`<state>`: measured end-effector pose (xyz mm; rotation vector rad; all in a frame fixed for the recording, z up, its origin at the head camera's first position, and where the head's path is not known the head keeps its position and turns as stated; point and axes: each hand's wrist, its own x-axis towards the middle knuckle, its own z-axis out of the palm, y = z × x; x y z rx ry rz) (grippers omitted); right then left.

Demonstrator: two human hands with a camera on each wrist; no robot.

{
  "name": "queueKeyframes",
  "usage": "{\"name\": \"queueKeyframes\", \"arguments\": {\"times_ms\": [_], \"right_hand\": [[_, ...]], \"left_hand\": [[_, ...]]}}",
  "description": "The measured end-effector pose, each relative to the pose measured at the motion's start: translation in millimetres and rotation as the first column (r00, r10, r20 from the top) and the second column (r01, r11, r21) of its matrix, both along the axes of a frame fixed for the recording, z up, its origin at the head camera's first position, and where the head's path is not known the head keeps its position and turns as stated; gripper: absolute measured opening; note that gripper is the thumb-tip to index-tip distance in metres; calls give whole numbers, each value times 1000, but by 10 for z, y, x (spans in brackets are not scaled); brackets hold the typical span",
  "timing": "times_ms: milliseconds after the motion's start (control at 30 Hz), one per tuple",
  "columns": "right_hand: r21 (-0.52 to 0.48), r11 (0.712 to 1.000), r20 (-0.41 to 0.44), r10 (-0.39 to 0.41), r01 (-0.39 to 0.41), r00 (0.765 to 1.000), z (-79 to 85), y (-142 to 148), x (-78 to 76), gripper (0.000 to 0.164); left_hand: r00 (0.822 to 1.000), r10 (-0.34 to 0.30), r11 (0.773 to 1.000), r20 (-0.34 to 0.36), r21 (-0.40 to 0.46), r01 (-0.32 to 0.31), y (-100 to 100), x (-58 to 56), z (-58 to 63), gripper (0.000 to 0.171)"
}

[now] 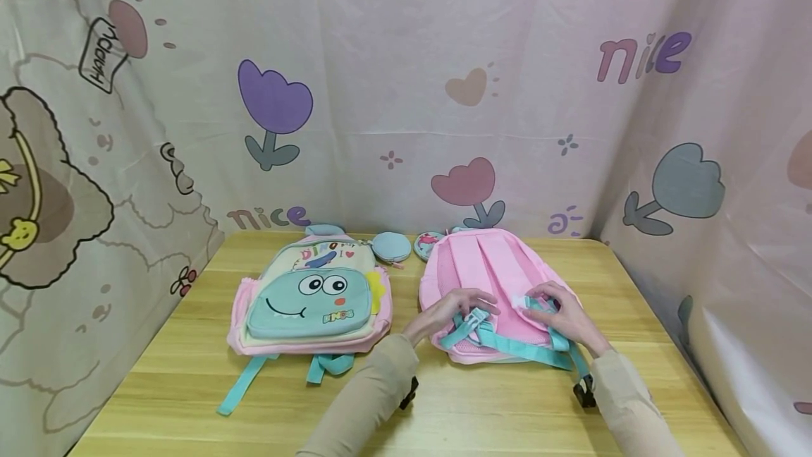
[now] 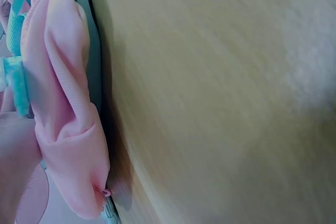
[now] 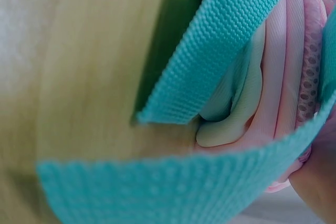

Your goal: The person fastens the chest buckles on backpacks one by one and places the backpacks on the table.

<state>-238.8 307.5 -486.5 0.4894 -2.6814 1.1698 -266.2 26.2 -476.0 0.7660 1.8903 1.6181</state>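
Observation:
A pink backpack [image 1: 501, 249] lies back side up on the table, its padded shoulder straps on top. Over its lower left part my left hand [image 1: 452, 307] reaches with fingers extended, beside a teal strap with a pale buckle [image 1: 474, 319]; no grip shows. On the lower right, my right hand [image 1: 563, 314] pinches a teal strap [image 1: 531, 303] near a whitish buckle, between thumb and fingers. Teal webbing [image 3: 210, 51] crosses close to the camera in the right wrist view. The left wrist view shows the backpack's pink side [image 2: 63, 77].
To the left, a second backpack [image 1: 307, 305] with a dinosaur face lies front up, teal straps trailing toward the near edge. Two small round pouches [image 1: 390, 247] lie at the back between the bags. A printed curtain [image 1: 393, 90] surrounds the wooden table [image 1: 184, 386].

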Motion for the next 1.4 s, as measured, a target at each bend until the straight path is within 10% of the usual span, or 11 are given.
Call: {"name": "queueKeyframes", "arguments": {"times_ms": [500, 767, 1400], "right_hand": [[1, 1000, 11, -1, 1, 1000, -15, 2, 4, 22], [-21, 1000, -9, 15, -16, 1000, -17, 0, 3, 21], [-36, 998, -69, 51, -54, 996, -13, -55, -2, 24]], "left_hand": [[998, -64, 998, 0, -13, 64, -25, -6, -41, 32], [996, 91, 990, -25, -108, -93, 36, 20, -35, 32], [950, 292, 954, -114, -36, -297, 145, 99, -66, 14]]}}
